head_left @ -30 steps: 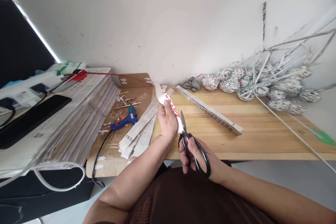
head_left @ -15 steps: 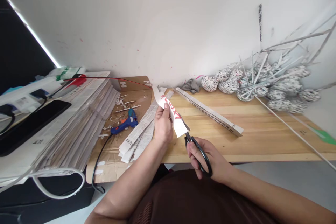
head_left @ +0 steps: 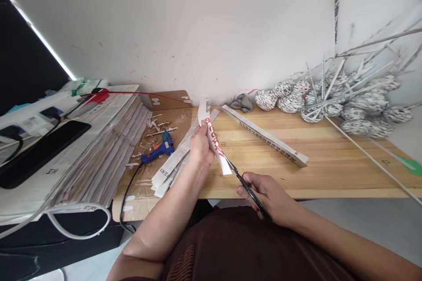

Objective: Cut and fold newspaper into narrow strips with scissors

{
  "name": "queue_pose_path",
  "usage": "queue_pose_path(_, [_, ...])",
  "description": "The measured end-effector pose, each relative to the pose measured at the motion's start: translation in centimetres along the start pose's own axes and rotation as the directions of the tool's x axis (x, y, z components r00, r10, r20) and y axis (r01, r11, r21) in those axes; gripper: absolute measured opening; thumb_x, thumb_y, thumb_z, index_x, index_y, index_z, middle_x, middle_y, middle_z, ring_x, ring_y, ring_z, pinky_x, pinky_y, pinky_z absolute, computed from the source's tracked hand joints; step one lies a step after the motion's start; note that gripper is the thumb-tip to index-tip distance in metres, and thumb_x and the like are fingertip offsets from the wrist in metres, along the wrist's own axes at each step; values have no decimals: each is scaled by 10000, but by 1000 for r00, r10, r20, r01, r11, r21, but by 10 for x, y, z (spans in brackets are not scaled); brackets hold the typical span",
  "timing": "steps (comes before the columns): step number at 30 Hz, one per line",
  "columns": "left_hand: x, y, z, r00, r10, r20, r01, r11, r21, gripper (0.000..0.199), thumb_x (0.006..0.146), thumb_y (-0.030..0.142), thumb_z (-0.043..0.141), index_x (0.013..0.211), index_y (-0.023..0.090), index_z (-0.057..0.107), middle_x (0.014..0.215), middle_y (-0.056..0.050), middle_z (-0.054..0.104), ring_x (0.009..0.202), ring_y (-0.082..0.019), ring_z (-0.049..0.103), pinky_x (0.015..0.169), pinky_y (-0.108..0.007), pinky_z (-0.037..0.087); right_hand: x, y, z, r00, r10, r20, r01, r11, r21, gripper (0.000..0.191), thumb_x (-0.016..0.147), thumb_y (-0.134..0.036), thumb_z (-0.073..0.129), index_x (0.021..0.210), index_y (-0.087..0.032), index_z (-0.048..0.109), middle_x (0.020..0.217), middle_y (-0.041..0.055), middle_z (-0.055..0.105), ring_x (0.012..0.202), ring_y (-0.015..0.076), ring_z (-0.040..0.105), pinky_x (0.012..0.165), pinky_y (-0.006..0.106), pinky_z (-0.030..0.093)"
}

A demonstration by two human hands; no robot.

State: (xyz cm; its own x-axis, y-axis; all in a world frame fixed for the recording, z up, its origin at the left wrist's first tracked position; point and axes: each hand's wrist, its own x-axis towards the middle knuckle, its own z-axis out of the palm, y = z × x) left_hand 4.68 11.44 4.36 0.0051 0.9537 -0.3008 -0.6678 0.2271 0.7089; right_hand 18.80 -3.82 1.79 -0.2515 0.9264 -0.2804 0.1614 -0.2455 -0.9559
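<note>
My left hand (head_left: 201, 145) pinches a white paper strip (head_left: 212, 138) printed with red characters, its near end tilted toward me. Black-handled scissors (head_left: 246, 186) are gripped in my right hand (head_left: 266, 195), seen almost edge-on. Their blades touch the strip's right edge close to its near end; whether they are cutting into it I cannot tell. Under and beside my left forearm lie several loose newspaper strips (head_left: 174, 162). A folded paper strip (head_left: 265, 137) rests on the wooden table (head_left: 211, 189) to the right.
A blue glue gun (head_left: 158, 153) sits on brown cardboard (head_left: 132, 204) among paper scraps. Left of it rises a newspaper stack (head_left: 108, 153) bearing a black phone (head_left: 46, 151) and a power strip (head_left: 42, 118). Woven paper balls (head_left: 290, 99) and a grey cloth (head_left: 242, 103) line the wall.
My right hand has rolled the scissors from showing their handle loops to nearly edge-on. The paper strip has turned more upright and narrower in view. The whole view has shifted slightly.
</note>
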Motion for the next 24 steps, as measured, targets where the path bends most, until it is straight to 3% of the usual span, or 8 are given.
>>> queue_pose_path(4, [-5, -8, 3, 996, 73, 40, -70, 995, -70, 273, 979, 366, 596, 794, 198, 486, 567, 85, 438, 381, -40, 334, 374, -160, 249, 0, 3, 0, 999, 7, 49, -9, 999, 47, 449, 885, -567, 689, 735, -236, 425, 555, -77, 509, 411, 89, 455, 421, 224, 362])
queue_pose_path(10, [-11, -14, 13, 988, 80, 130, -69, 993, -91, 452, 914, 631, 585, 793, 210, 474, 539, 101, 367, 355, -31, 263, 344, -163, 149, -1, 6, 1, 995, 12, 98, -22, 994, 106, 445, 884, -571, 690, 760, -230, 432, 544, -90, 503, 398, 76, 434, 411, 205, 371])
queue_pose_path(14, [-12, -17, 17, 976, 160, 149, -156, 987, -34, 453, 855, 604, 688, 783, 216, 466, 547, 100, 392, 373, -32, 284, 359, -170, 174, -3, 1, 2, 996, -32, 85, 22, 993, 113, 470, 861, -612, 697, 762, -227, 446, 567, -84, 500, 428, 84, 446, 437, 221, 380])
queue_pose_path(19, [-11, -22, 16, 951, 292, 107, -295, 955, 18, 419, 909, 604, 614, 783, 229, 474, 548, 89, 395, 405, -63, 344, 375, -200, 204, -2, -3, 4, 995, -64, 72, 58, 994, 88, 503, 856, -671, 668, 768, -226, 451, 594, -70, 504, 454, 97, 460, 473, 242, 363])
queue_pose_path(24, [-10, -21, 14, 936, 334, 111, -339, 940, 31, 419, 968, 576, 531, 745, 231, 448, 534, 82, 393, 418, -80, 338, 399, -216, 231, -2, -3, 1, 994, -80, 77, 77, 996, 48, 518, 887, -699, 605, 759, -227, 435, 619, -52, 493, 520, 116, 481, 523, 263, 384])
